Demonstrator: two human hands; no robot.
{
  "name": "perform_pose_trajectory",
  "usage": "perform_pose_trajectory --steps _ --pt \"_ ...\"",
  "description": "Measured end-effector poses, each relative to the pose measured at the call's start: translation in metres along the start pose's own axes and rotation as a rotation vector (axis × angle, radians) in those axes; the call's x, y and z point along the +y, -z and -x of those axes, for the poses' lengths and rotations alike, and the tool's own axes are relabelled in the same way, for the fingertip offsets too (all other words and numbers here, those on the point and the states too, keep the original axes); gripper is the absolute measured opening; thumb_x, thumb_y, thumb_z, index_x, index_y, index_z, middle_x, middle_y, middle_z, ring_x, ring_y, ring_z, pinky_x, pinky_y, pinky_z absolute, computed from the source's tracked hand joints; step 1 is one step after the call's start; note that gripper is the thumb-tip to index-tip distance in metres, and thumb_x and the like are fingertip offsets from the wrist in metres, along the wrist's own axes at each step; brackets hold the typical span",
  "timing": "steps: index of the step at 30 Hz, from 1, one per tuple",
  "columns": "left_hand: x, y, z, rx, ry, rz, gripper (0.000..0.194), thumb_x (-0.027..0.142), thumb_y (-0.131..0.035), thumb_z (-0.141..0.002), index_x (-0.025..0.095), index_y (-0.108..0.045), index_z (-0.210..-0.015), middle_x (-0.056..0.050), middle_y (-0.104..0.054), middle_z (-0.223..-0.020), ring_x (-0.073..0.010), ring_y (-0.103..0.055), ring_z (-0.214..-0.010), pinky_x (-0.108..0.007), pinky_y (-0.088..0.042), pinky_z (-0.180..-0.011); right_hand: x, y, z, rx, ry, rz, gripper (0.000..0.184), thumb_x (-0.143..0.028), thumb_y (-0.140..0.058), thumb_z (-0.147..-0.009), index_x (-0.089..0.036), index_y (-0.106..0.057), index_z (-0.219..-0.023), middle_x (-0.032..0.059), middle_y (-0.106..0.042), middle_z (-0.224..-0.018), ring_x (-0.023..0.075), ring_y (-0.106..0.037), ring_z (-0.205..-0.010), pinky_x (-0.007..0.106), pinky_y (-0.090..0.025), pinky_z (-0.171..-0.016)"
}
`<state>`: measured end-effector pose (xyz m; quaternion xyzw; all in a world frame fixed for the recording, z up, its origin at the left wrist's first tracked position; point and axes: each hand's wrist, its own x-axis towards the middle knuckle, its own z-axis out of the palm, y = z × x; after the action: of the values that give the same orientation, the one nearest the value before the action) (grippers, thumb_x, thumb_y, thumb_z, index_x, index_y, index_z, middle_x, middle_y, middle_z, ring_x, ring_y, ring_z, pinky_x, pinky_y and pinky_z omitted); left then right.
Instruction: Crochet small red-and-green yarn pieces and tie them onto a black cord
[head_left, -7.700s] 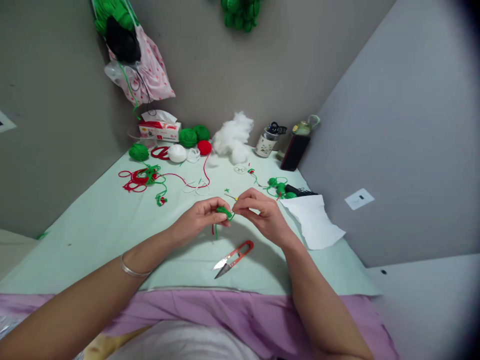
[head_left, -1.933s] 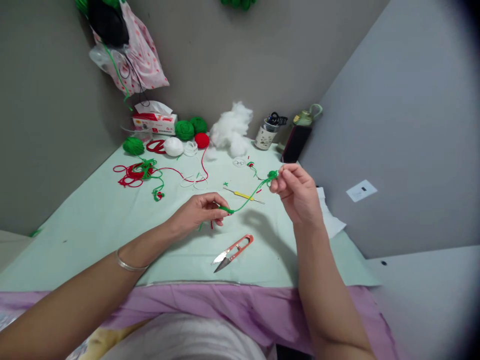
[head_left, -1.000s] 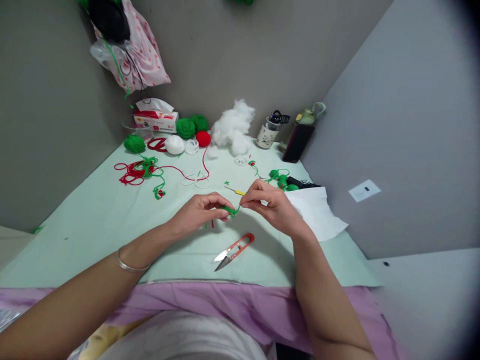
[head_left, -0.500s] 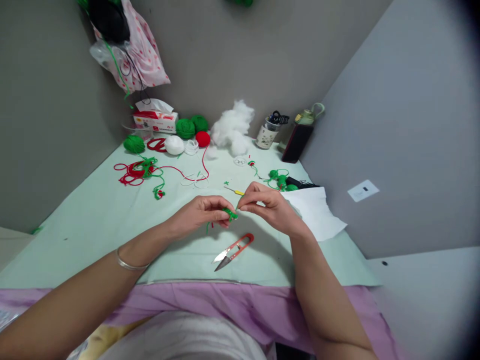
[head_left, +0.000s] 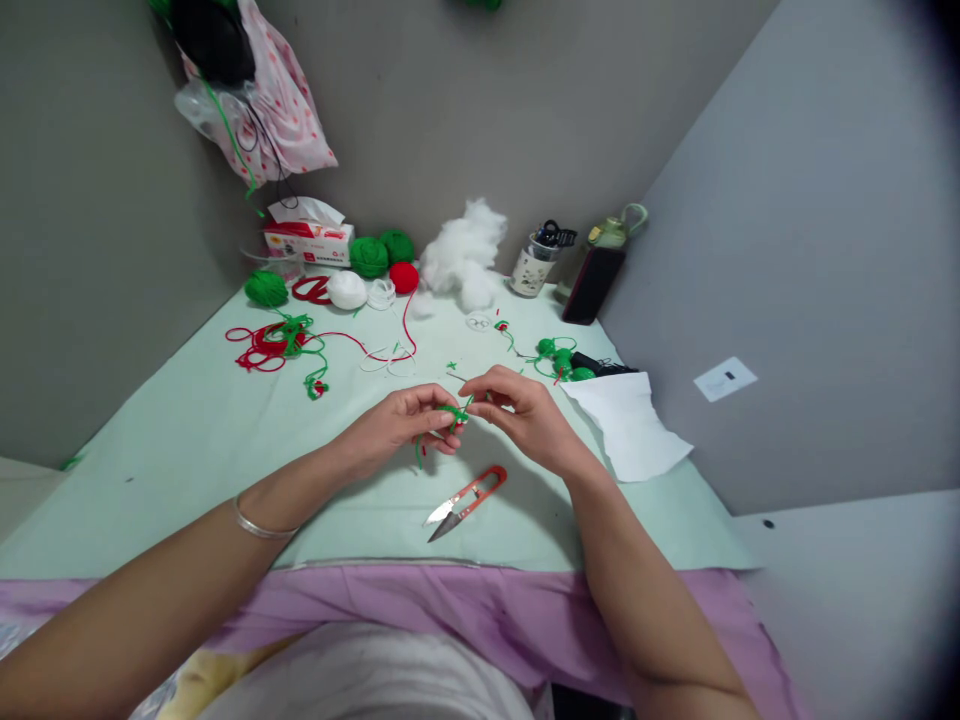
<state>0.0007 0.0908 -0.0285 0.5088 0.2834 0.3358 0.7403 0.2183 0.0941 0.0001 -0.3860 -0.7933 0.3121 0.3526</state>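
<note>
Green crochet piece (head_left: 454,416): my left hand (head_left: 397,425) pinches it mid-frame, my right hand (head_left: 525,415) its strand (head_left: 469,402); snips (head_left: 478,503) lie below, stuffing (head_left: 466,250) above.

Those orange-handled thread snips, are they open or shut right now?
Open: the thread snips lie with their blades spread, tips apart.

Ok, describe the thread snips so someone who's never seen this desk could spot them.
Find the pale green tabletop, then its near edge, where the purple cloth begins. Just in from that edge, closer than the left hand and right hand, lie the thread snips, tips spread. Their orange handle and metal blades set them apart from the yarn balls beyond.
</note>
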Motion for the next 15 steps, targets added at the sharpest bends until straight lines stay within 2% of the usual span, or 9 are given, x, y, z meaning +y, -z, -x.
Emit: perform_pose_trajectory --steps 4,6,8,11,13,15 --pt "0.000 -0.001 -0.001 0.031 0.009 -0.015 0.018 0.033 -0.071 -0.086 0.016 -0.066 -0.091 -0.001 -0.067 -0.086 -0.0139 -0.068 -0.075 -0.028 -0.055 -0.075 -0.003 -0.007 0.000 -0.029 -0.050 -0.127 0.017 -0.020 -0.060 -0.094 -0.022 -0.069 -0.108 0.0031 -0.066 -0.095 0.0126 -0.063 -0.076 0.027 -0.053 -0.070" --pt "0.001 -0.001 -0.001 0.054 0.007 -0.028 0.019 0.034 -0.072 -0.085 0.016 -0.066 -0.089 -0.002 -0.067 -0.087 -0.0136 -0.068 -0.074 -0.029 -0.054 -0.076 -0.005 -0.010 0.001 -0.054 -0.022 -0.133 0.016 -0.024 -0.059 -0.095 -0.022 -0.069 -0.108 0.0043 -0.068 -0.099 0.0135 -0.065 -0.081 0.027 -0.054 -0.071" --pt "0.001 -0.002 -0.001 0.073 0.003 -0.052 0.020 0.034 -0.071 -0.085 0.015 -0.065 -0.090 -0.002 -0.066 -0.086 -0.0135 -0.067 -0.074 -0.028 -0.053 -0.075 -0.006 -0.012 0.002 -0.050 0.044 -0.059 0.015 -0.026 -0.059 -0.096 -0.022 -0.070 -0.106 0.0047 -0.069 -0.099 0.0139 -0.065 -0.084 0.026 -0.053 -0.072" --pt "-0.003 -0.002 -0.002 0.103 0.010 -0.114 0.019 0.033 -0.069 -0.085 0.016 -0.063 -0.088 0.001 -0.062 -0.073 -0.0119 -0.061 -0.064 -0.025 -0.048 -0.062 -0.004 -0.015 0.002 -0.021 0.136 0.127 0.012 -0.023 -0.059 -0.096 -0.022 -0.070 -0.101 0.0031 -0.069 -0.090 0.0129 -0.063 -0.079 0.025 -0.049 -0.070" --pt "-0.006 -0.002 -0.003 0.131 0.005 -0.157 0.017 0.032 -0.068 -0.084 0.017 -0.061 -0.085 0.004 -0.056 -0.067 -0.0093 -0.052 -0.055 -0.023 -0.040 -0.053 -0.003 -0.017 0.003 -0.021 0.162 0.239 0.013 -0.020 -0.056 -0.097 -0.021 -0.069 -0.096 0.0026 -0.068 -0.088 0.0122 -0.061 -0.075 0.025 -0.047 -0.068" --pt "-0.007 -0.002 -0.004 0.146 -0.015 -0.190 0.014 0.029 -0.067 -0.084 0.017 -0.060 -0.083 0.005 -0.054 -0.068 -0.0081 -0.049 -0.054 -0.023 -0.037 -0.054 -0.005 -0.019 0.003 0.003 0.174 0.277 0.013 -0.018 -0.056 -0.096 -0.021 -0.068 -0.092 0.0038 -0.067 -0.092 0.0114 -0.059 -0.072 0.025 -0.045 -0.064"
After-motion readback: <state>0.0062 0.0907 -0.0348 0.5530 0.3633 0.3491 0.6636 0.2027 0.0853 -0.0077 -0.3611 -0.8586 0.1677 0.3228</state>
